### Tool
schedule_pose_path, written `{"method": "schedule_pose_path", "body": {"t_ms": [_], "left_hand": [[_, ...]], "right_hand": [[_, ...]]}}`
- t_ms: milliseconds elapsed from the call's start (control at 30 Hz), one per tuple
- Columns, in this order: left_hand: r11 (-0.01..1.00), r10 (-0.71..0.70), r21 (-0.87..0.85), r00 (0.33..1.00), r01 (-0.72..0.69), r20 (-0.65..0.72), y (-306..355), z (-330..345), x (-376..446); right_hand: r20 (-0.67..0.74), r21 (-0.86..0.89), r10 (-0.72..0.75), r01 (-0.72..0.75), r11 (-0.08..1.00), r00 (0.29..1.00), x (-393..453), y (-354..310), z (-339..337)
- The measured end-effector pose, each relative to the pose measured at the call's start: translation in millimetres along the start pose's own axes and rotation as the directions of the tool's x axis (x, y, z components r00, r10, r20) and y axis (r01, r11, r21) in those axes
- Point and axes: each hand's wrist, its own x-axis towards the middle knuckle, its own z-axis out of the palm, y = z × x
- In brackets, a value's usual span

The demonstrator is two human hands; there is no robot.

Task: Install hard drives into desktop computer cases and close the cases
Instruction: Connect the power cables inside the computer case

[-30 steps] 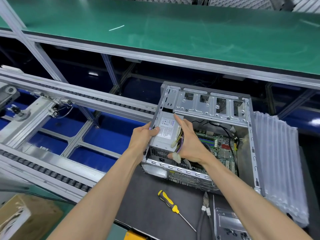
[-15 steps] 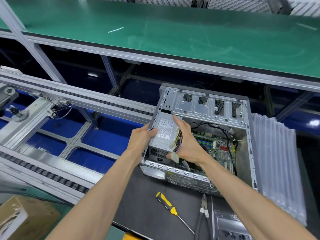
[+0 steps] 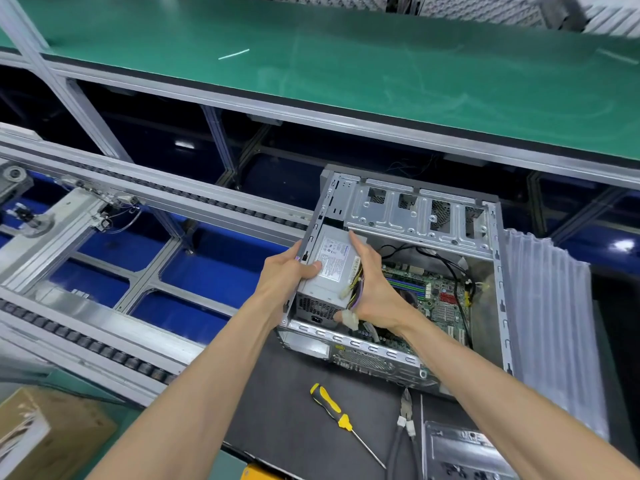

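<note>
An open desktop case [image 3: 498,271] lies on its side on a black mat, its motherboard [image 3: 436,299] showing. A grey power supply [image 3: 327,271] sits in the case's left end. My left hand [image 3: 287,275] grips the case's left wall, with its thumb on the power supply's top. My right hand [image 3: 374,289] presses against the power supply's right side, over its yellow and purple cable bundle [image 3: 355,285] and a white connector [image 3: 350,320]. The silver drive cage [image 3: 415,216] spans the far side of the case. No hard drive can be seen.
A yellow-handled screwdriver [image 3: 332,408] and pliers [image 3: 405,420] lie on the mat [image 3: 284,410] in front of the case. A metal panel part [image 3: 464,452] is at bottom right. Air-cushion packing [image 3: 550,323] lies right of the case. Roller conveyor rails [image 3: 104,341] run on the left. A cardboard box [image 3: 45,434] is at bottom left.
Both hands keep their hold on the case and the power supply. The whole scene has shifted only slightly in view; no clear movement of the parts.
</note>
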Motion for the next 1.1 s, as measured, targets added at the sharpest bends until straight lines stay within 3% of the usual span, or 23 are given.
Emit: {"method": "schedule_pose_path", "body": {"t_ms": [567, 967, 1100], "left_hand": [[0.973, 0.087, 0.220, 0.993, -0.069, -0.074, -4, 1, -2], [0.979, 0.114, 0.175, 0.992, -0.103, -0.051, -11, -1, 2], [0.977, 0.089, 0.200, 0.993, -0.070, -0.084, -9, 1, 5]], "right_hand": [[-0.038, -0.227, -0.017, 0.008, 0.974, 0.999, 7, 9, 0], [0.070, -0.146, 0.002, 0.008, 0.989, 0.998, 2, 11, -2], [0.045, -0.168, 0.036, -0.028, 0.985, 0.998, 2, 10, 1]]}}
